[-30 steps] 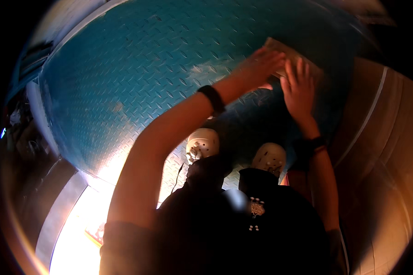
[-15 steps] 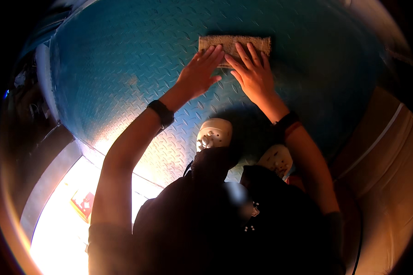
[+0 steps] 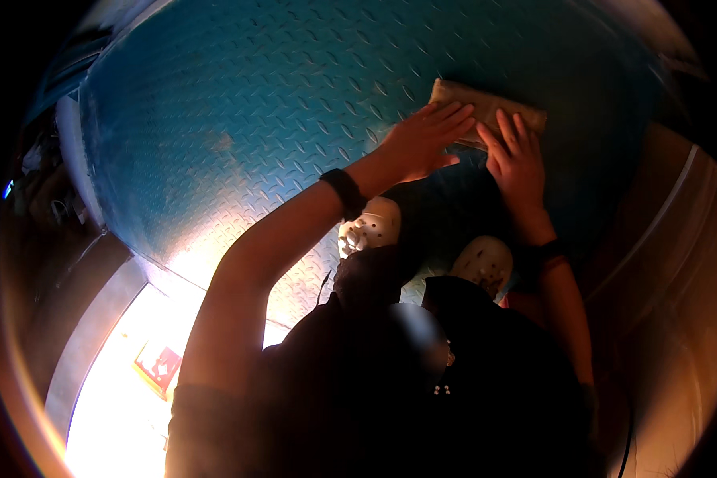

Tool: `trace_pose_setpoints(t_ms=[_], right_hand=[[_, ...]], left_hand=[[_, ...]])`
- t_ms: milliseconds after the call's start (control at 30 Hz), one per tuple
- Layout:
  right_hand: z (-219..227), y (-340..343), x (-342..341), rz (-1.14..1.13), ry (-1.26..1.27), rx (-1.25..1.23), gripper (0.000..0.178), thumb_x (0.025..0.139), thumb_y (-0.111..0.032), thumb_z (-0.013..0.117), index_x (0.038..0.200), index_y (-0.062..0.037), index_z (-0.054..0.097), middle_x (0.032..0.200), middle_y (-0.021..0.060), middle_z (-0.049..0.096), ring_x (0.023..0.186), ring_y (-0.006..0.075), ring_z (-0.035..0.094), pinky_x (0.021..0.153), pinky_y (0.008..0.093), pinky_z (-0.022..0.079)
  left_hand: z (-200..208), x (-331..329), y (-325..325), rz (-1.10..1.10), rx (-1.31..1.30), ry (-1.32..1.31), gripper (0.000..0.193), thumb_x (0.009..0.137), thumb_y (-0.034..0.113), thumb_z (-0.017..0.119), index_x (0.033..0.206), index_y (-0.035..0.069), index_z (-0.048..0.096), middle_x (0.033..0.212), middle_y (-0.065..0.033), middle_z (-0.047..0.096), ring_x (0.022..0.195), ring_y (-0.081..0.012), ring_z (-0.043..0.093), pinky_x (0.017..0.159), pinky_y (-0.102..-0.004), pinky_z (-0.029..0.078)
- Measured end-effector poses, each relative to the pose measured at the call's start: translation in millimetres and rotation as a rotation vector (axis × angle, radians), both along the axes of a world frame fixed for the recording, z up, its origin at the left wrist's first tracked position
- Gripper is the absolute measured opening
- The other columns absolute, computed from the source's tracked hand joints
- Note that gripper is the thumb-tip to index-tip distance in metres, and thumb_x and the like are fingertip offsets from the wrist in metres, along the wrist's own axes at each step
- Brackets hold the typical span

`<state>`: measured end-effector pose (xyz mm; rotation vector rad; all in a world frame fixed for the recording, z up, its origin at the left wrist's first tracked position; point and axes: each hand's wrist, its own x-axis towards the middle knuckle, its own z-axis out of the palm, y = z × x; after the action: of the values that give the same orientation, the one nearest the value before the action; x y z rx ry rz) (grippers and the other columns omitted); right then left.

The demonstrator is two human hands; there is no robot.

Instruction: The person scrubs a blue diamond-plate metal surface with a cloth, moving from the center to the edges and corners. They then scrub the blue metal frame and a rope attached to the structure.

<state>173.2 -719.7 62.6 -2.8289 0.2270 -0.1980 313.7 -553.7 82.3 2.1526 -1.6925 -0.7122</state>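
Observation:
A folded brown cloth (image 3: 498, 102) lies tilted on the blue-green diamond-plate floor (image 3: 295, 103), its right end lower than its left. My left hand (image 3: 424, 141) lies flat with its fingertips over the cloth's left part, thumb held apart. On the right part rest the spread fingers of my right hand (image 3: 519, 163). Both palms reach past the cloth's near edge, and neither hand grasps it. Each wrist wears a dark band. The cloth's right end sits in dim light.
Two pale clogs with holes, the left clog (image 3: 374, 225) and the right clog (image 3: 484, 263), stand on the plate below my hands. Bright light floods the lower left, where a red and white box (image 3: 159, 366) lies. A tan surface (image 3: 677, 279) curves along the right.
Both hands and the cloth have slid to the right and slightly nearer. The cloth has turned from nearly level to slanting down at its right end.

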Motion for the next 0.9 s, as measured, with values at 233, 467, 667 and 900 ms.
trace_pose_setpoints(t_ms=[233, 467, 667, 900], right_hand=[[8, -63, -65, -0.183, 0.160, -0.098, 0.052, 0.082, -0.010, 0.057, 0.131, -0.0226, 0.047, 0.141, 0.0074, 0.038, 0.127, 0.0320, 0.038, 0.098, 0.0451, 0.040], [13, -71, -136, -0.449, 0.302, -0.086, 0.051, 0.087, -0.011, 0.051, 0.135, -0.0219, 0.042, 0.143, 0.0107, 0.033, 0.129, 0.0356, 0.034, 0.101, 0.0436, 0.037], [16, -72, -138, -0.569, 0.224, 0.117, 0.045, 0.090, -0.016, 0.048, 0.135, -0.0214, 0.043, 0.143, 0.0133, 0.033, 0.131, 0.0384, 0.030, 0.104, 0.0448, 0.032], [-4, -61, -102, -0.638, 0.115, 0.091, 0.043, 0.092, -0.027, 0.047, 0.134, -0.0226, 0.043, 0.142, 0.0175, 0.034, 0.131, 0.0414, 0.028, 0.102, 0.0568, 0.024]], left_hand=[[-28, -41, -97, -0.089, -0.222, 0.028, 0.069, 0.082, 0.039, 0.059, 0.138, 0.008, 0.032, 0.146, -0.0068, 0.029, 0.135, -0.0223, 0.026, 0.111, -0.0394, 0.021], [-30, -101, -156, -0.230, -0.201, 0.020, 0.078, 0.076, 0.045, 0.064, 0.137, 0.006, 0.034, 0.144, -0.0069, 0.031, 0.135, -0.0211, 0.027, 0.111, -0.0383, 0.020], [-25, -108, -155, -0.305, -0.207, -0.245, 0.083, 0.074, 0.050, 0.063, 0.137, 0.005, 0.034, 0.145, -0.0084, 0.031, 0.135, -0.0229, 0.026, 0.111, -0.0400, 0.019], [-29, -98, -147, -0.258, -0.179, -0.331, 0.085, 0.074, 0.053, 0.061, 0.137, 0.004, 0.034, 0.145, -0.0117, 0.029, 0.134, -0.0259, 0.026, 0.111, -0.0417, 0.018]])
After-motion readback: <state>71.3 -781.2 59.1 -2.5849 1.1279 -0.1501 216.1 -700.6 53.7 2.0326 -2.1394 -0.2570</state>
